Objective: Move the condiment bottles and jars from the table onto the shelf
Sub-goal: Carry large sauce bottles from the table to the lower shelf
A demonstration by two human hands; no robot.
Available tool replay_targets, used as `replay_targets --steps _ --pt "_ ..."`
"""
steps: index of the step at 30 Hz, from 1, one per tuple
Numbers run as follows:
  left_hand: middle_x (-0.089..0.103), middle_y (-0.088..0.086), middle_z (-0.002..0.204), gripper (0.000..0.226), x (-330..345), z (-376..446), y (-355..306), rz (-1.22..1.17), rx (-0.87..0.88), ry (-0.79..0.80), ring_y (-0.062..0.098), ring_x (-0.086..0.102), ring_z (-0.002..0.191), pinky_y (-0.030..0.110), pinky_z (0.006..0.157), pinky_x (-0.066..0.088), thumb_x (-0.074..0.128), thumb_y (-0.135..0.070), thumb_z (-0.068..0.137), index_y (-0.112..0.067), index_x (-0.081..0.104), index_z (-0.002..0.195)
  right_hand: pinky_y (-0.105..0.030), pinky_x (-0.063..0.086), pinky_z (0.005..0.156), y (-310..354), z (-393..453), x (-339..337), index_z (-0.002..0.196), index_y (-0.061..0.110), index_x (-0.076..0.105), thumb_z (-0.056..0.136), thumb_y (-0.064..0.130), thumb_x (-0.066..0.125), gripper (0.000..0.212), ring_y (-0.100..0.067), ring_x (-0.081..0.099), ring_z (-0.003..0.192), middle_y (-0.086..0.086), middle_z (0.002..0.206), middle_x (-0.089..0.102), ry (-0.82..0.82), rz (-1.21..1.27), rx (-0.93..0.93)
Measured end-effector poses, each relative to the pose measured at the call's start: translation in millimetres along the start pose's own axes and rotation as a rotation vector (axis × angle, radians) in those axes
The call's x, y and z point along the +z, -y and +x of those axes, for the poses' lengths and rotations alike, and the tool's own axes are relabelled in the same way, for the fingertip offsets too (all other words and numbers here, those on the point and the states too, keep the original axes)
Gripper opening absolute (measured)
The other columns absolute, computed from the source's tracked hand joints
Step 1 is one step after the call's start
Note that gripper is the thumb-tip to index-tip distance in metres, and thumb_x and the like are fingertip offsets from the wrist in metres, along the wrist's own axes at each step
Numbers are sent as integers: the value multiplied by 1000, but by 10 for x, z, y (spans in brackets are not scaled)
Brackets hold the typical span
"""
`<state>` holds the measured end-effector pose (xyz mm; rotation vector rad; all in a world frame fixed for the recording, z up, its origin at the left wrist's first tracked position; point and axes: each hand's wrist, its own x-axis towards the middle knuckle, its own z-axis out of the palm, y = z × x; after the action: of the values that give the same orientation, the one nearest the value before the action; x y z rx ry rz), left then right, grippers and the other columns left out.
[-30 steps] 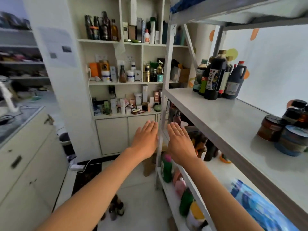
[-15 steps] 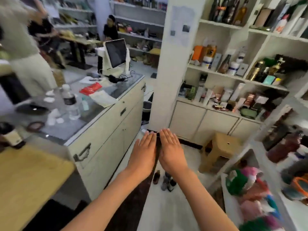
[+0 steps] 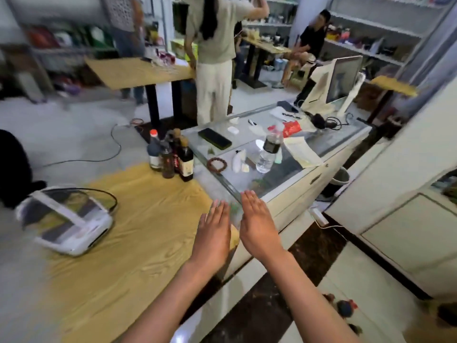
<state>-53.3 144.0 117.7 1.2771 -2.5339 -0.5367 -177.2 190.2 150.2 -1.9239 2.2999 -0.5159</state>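
Note:
Several dark condiment bottles (image 3: 173,157) stand in a cluster at the far corner of the wooden table (image 3: 128,238), one with a red cap, the others with tan caps. My left hand (image 3: 214,233) and my right hand (image 3: 257,226) are stretched out flat side by side, palms down, fingers extended, holding nothing. They hover over the near right corner of the table, well short of the bottles. The shelf is out of view.
A glass-topped counter (image 3: 319,144) right of the table carries a water bottle (image 3: 269,149), a phone (image 3: 214,137), a bead bracelet, papers and a monitor (image 3: 342,79). A white device (image 3: 66,219) lies on the table's left. People stand at another table behind.
The view has swung left, from the shelf past the counter to the wooden table. The bottle cluster has come into sight. Both hands stay flat and empty.

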Motion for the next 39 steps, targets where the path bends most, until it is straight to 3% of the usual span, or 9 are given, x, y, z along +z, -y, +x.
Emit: replay_targets --steps 9,14,19,24,28,36,39 --pt "7 2 163 52 -178 420 972 -35 -214 -19 17 -2 150 37 121 8 21 -24 106 -13 8 155 -29 2 122 520 1053 602 156 8 19 90 15 26 67 -21 11 152 -12 163 19 124 121 -111" --pt "12 3 162 52 -222 847 1244 -32 -306 -64 16 1 150 36 121 10 26 -26 105 -12 13 154 -30 10 124 530 1703 882 154 5 26 96 7 36 59 -21 18 151 -13 161 25 142 201 -178" --pt "26 8 158 52 -255 1407 1555 -86 -433 -93 21 17 148 32 119 16 35 -27 104 -9 25 151 -30 19 122 521 2442 1112 153 3 29 99 7 38 55 -23 26 148 -14 158 31 224 357 -211" --pt "45 14 145 45 -474 2186 1905 -162 -631 -156 26 40 134 30 107 30 45 -19 100 -4 40 142 -33 33 115 509 3254 1280 151 11 35 101 16 43 51 -20 34 145 -6 157 35 247 477 -270" --pt "55 21 130 33 -600 2701 2208 -65 -632 -228 33 50 121 34 98 37 43 -10 99 1 51 130 -35 34 115 581 3842 1424 150 8 37 101 12 44 49 -20 34 144 -8 157 37 227 501 -354" --pt "37 14 148 56 -591 3321 2871 19 -661 -278 30 41 133 32 106 33 44 6 93 -9 35 146 -36 11 123 817 4188 2088 153 -5 9 96 -1 37 65 -32 10 152 -25 162 7 318 243 -334" --pt "19 7 159 75 -641 3524 3036 92 -600 -188 26 22 145 32 112 28 40 14 88 -23 26 152 -37 13 123 775 4206 2242 153 -6 6 98 2 37 64 -33 9 152 -26 162 7 334 203 -316"
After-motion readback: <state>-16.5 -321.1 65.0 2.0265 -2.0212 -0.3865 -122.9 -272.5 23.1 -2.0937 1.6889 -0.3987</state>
